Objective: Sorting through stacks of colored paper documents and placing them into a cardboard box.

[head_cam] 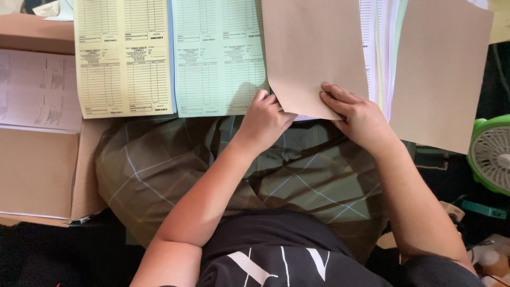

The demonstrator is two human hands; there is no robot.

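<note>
While your left hand (264, 119) pinches the lower left edge of the brown paper sheet (313, 53), your right hand (357, 114) lies on its lower right corner, fingers pressed flat. That sheet overlaps a pale green form (218, 58), beside a yellow form (123, 56). A second brown sheet (443, 69) lies right; cardboard boxes (37, 170) sit left; a green fan (491, 154) is at the far right.
</note>
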